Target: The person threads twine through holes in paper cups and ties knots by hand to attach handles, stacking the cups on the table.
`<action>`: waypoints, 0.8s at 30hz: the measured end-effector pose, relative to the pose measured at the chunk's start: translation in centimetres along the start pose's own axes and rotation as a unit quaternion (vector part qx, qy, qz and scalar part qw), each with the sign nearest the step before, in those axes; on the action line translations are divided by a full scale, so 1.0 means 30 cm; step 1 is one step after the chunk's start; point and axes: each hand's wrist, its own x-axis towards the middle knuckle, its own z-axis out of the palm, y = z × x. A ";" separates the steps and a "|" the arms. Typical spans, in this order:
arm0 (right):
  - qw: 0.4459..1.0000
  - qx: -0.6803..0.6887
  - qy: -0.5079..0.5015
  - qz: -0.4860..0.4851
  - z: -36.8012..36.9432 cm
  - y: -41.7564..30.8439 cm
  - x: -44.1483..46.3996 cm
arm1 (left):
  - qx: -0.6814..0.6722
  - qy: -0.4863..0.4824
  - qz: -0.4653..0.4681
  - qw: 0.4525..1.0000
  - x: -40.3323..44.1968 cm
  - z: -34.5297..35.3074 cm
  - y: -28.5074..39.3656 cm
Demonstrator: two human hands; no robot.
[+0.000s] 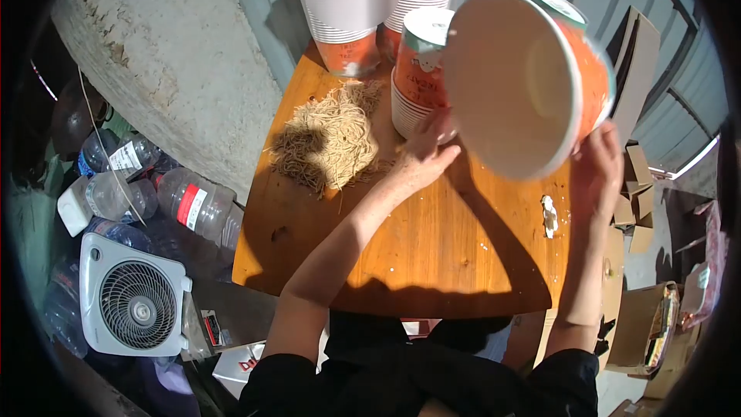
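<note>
My right hand (pixel 598 166) grips a large orange paper bucket (pixel 513 85) at its lower right side. The bucket is tipped, its wide white mouth turned towards me, and its inside looks bare. My left hand (pixel 428 156) is just below the bucket's left rim, thumb apart from the fingers. Its fingertips are partly hidden, and I cannot tell whether they touch the rim. Right behind that hand stands a shorter stack of orange paper buckets (pixel 417 81). A heap of thin pale strands like dried noodles or shredded paper (pixel 332 135) lies to its left.
Two tall stacks of nested paper buckets (pixel 347 54) stand at the back of the wooden table (pixel 432 247). A small white scrap (pixel 549 216) lies at the right. A fan (pixel 139 301) and several plastic bottles (pixel 197 205) are on the left; cardboard boxes (pixel 644 324) are on the right.
</note>
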 end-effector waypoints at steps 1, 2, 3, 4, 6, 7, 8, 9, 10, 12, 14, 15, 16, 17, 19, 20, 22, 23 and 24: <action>0.997 0.043 0.014 0.070 0.001 0.026 -0.052 | -0.071 -0.012 -0.021 0.997 -0.004 -0.015 0.009; 0.988 0.030 0.032 0.147 -0.079 0.112 -0.086 | -0.142 -0.021 -0.045 0.989 -0.006 -0.031 0.022; 0.980 0.075 0.028 0.180 -0.073 0.148 -0.148 | -0.210 -0.027 -0.069 0.975 -0.009 -0.047 0.034; 0.969 0.120 0.026 0.213 -0.067 0.184 -0.210 | -0.311 0.027 -0.067 0.948 -0.051 -0.075 0.098; 0.942 0.195 0.040 0.271 -0.038 0.230 -0.315 | -0.349 0.025 -0.117 0.930 -0.136 -0.121 0.129; 0.927 0.227 0.053 0.295 -0.013 0.240 -0.357 | -0.459 0.027 -0.129 0.879 -0.179 -0.145 0.146; 0.914 0.264 0.053 0.303 -0.001 0.259 -0.388 | -0.562 0.031 -0.140 0.815 -0.216 -0.161 0.170; 0.901 0.299 0.053 0.311 0.012 0.277 -0.419 | -0.559 0.032 -0.145 0.816 -0.232 -0.179 0.222; 0.892 0.302 0.060 0.331 0.025 0.289 -0.448 | -0.571 0.079 -0.233 0.783 -0.241 -0.201 0.291; 0.876 0.308 0.083 0.361 0.062 0.311 -0.504 | -0.575 0.126 -0.324 0.741 -0.304 -0.205 0.326; 0.870 0.264 0.103 0.404 0.112 0.285 -0.540 | -0.561 0.129 -0.291 0.764 -0.402 -0.187 0.314; 0.867 0.264 0.103 0.409 0.114 0.284 -0.561 | -0.543 0.139 -0.294 0.774 -0.435 -0.191 0.336; 0.878 0.211 0.098 0.418 0.115 0.283 -0.584 | -0.543 0.141 -0.298 0.773 -0.469 -0.192 0.335; 0.887 0.158 0.093 0.425 0.114 0.284 -0.602 | -0.506 0.143 -0.300 0.796 -0.502 -0.192 0.326; 0.909 0.091 0.045 0.404 0.089 0.313 -0.624 | -0.469 0.145 -0.304 0.816 -0.526 -0.198 0.344; 0.925 0.025 -0.002 0.380 0.081 0.320 -0.638 | -0.443 0.154 -0.297 0.832 -0.539 -0.197 0.360; 0.921 -0.043 -0.008 0.388 0.126 0.260 -0.631 | -0.416 0.162 -0.301 0.843 -0.557 -0.188 0.398; 0.939 -0.077 -0.012 0.335 0.121 0.269 -0.632 | -0.405 0.167 -0.281 0.854 -0.547 -0.174 0.408; 0.954 -0.111 -0.016 0.278 0.112 0.277 -0.639 | -0.393 0.170 -0.260 0.866 -0.542 -0.169 0.423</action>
